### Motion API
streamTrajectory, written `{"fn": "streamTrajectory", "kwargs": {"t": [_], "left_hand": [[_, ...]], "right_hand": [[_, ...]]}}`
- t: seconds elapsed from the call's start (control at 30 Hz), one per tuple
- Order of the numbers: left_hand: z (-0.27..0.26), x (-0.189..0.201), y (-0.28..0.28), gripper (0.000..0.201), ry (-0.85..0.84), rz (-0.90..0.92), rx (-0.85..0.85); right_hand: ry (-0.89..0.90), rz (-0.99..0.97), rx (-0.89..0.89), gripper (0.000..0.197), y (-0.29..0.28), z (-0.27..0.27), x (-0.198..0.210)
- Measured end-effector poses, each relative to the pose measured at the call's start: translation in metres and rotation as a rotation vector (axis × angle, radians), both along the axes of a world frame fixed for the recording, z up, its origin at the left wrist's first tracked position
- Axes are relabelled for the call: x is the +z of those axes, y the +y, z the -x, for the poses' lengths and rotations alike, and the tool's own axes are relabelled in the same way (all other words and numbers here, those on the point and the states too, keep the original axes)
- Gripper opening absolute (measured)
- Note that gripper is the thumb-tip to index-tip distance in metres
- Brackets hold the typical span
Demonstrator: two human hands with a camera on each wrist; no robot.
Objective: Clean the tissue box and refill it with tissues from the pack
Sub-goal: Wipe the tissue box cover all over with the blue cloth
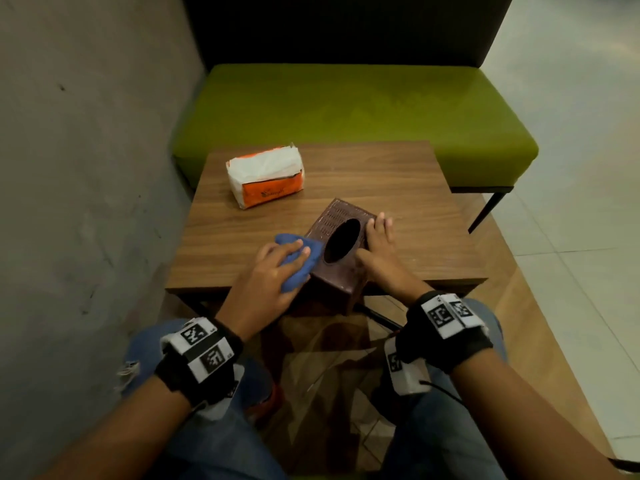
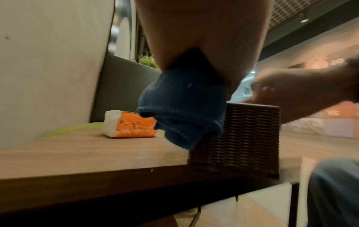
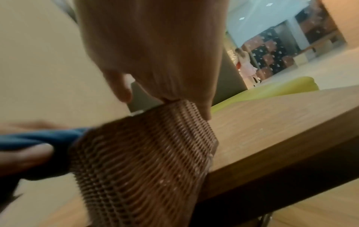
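Observation:
A brown woven tissue box [image 1: 341, 271] with a dark oval opening stands turned at an angle on the near edge of the wooden table [image 1: 398, 188], one corner overhanging. My left hand [image 1: 273, 271] grips a bunched blue cloth [image 1: 301, 261] and holds it against the box's left side; the left wrist view shows the cloth [image 2: 184, 107] touching the woven wall [image 2: 242, 138]. My right hand [image 1: 379, 247] rests flat on the box's top right edge, fingers straight, thumb beside the opening. An orange and white tissue pack [image 1: 265, 176] lies at the table's far left.
A green padded bench [image 1: 346, 102] with a dark backrest stands behind the table. A grey wall [image 1: 86, 168] runs along the left. My knees in blue jeans [image 1: 214, 445] sit under the table's near edge. Tiled floor lies to the right.

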State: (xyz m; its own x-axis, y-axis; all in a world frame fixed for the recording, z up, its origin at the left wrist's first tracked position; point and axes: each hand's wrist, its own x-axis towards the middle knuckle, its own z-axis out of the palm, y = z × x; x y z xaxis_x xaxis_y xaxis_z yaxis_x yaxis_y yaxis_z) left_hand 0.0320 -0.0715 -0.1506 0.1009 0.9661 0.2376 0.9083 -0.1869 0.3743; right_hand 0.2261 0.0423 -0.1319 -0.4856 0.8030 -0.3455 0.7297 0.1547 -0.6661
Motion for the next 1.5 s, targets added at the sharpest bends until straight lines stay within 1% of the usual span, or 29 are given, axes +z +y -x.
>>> {"fn": "streamTrajectory", "kwargs": {"t": [0.07, 0.13, 0.17, 0.23, 0.3, 0.37, 0.43, 0.53, 0.57, 0.6, 0.63, 0.7, 0.77, 0.8, 0.87, 0.93, 0.97, 1.0, 1.03, 1.1, 1.17, 1.23, 1.27, 1.33, 1.37, 1.4, 1.43, 1.5], "left_hand": [[-0.007, 0.0, -0.009, 0.052, 0.066, -0.006, -0.155], [-0.008, 0.004, -0.007, 0.05, 0.09, 0.028, -0.261], [-0.005, 0.007, 0.001, 0.049, 0.082, 0.057, -0.259], [0.002, 0.01, 0.024, 0.048, 0.015, 0.093, -0.162], [0.006, 0.011, 0.049, 0.051, -0.026, 0.079, -0.062], [0.0, 0.008, 0.054, 0.053, -0.012, 0.049, -0.042], [-0.009, 0.005, 0.035, 0.052, -0.002, 0.006, -0.138], [-0.008, 0.0, -0.01, 0.052, -0.009, 0.067, -0.343], [-0.005, -0.001, -0.014, 0.051, -0.02, 0.068, -0.387], [-0.002, -0.001, -0.009, 0.05, -0.027, 0.069, -0.386], [0.001, 0.0, 0.001, 0.049, -0.032, 0.077, -0.337], [0.005, 0.003, 0.036, 0.053, -0.069, 0.08, -0.145], [0.001, 0.003, 0.056, 0.055, -0.083, 0.04, -0.031], [-0.006, 0.001, 0.053, 0.054, -0.07, 0.017, -0.049], [-0.017, -0.005, 0.027, 0.05, -0.06, 0.019, -0.216], [-0.016, -0.008, -0.001, 0.052, -0.11, 0.063, -0.368], [-0.011, -0.01, -0.005, 0.052, -0.132, 0.066, -0.407], [-0.007, -0.009, -0.001, 0.05, -0.136, 0.065, -0.409], [-0.003, -0.008, 0.007, 0.047, -0.135, 0.055, -0.385], [0.004, -0.008, 0.035, 0.044, -0.142, 0.014, -0.264], [0.009, -0.008, 0.064, 0.047, -0.157, -0.005, -0.131], [0.008, -0.011, 0.08, 0.045, -0.154, -0.01, -0.046], [0.006, -0.013, 0.081, 0.043, -0.16, -0.014, -0.017], [-0.002, -0.013, 0.075, 0.041, -0.177, -0.051, 0.033], [-0.005, -0.013, 0.071, 0.042, -0.178, -0.069, 0.062], [-0.009, -0.013, 0.066, 0.043, -0.168, -0.077, 0.097], [-0.013, -0.013, 0.064, 0.044, -0.147, -0.082, 0.14], [-0.024, -0.009, 0.06, 0.047, -0.085, -0.059, 0.238]], "right_hand": [[0.029, -0.059, -0.035, 0.065, 0.0, 0.007, -0.006], [0.023, -0.173, -0.025, 0.064, -0.003, 0.008, -0.013], [-0.009, -0.239, 0.003, 0.065, -0.005, 0.008, -0.016], [-0.058, -0.32, 0.067, 0.062, -0.007, 0.009, -0.02], [-0.056, -0.308, 0.073, 0.058, -0.006, 0.011, -0.02], [-0.047, -0.274, 0.035, 0.055, -0.003, 0.01, -0.018], [-0.06, -0.284, 0.029, 0.053, 0.001, 0.008, -0.018], [-0.045, -0.303, 0.059, 0.052, 0.005, 0.007, -0.019], [-0.021, -0.3, 0.074, 0.052, 0.006, 0.007, -0.019], [0.001, -0.289, 0.088, 0.052, 0.006, 0.008, -0.02], [0.013, -0.282, 0.097, 0.053, 0.006, 0.009, -0.02], [0.008, -0.284, 0.098, 0.053, 0.007, 0.01, -0.02], [-0.02, -0.29, 0.088, 0.054, 0.008, 0.008, -0.019], [-0.04, -0.288, 0.087, 0.054, 0.009, 0.007, -0.018], [-0.074, -0.297, 0.094, 0.054, 0.012, 0.006, -0.018], [-0.065, -0.308, 0.104, 0.054, 0.013, 0.005, -0.019], [-0.043, -0.303, 0.109, 0.054, 0.013, 0.006, -0.02], [-0.018, -0.298, 0.115, 0.054, 0.013, 0.006, -0.022], [0.002, -0.294, 0.12, 0.055, 0.014, 0.007, -0.024], [0.022, -0.299, 0.122, 0.055, 0.016, 0.008, -0.025], [0.015, -0.305, 0.132, 0.056, 0.017, 0.007, -0.025], [-0.014, -0.298, 0.153, 0.056, 0.018, 0.005, -0.022], [-0.065, -0.308, 0.168, 0.055, 0.019, 0.004, -0.018], [-0.237, -0.421, 0.18, 0.055, 0.019, 0.004, -0.009], [-0.3, -0.473, 0.152, 0.055, 0.017, 0.004, -0.004], [-0.325, -0.479, 0.101, 0.059, 0.01, 0.004, 0.002], [-0.319, -0.455, 0.057, 0.068, 0.002, 0.004, 0.005], [-0.319, -0.357, 0.044, 0.101, -0.012, 0.003, 0.006]]}}
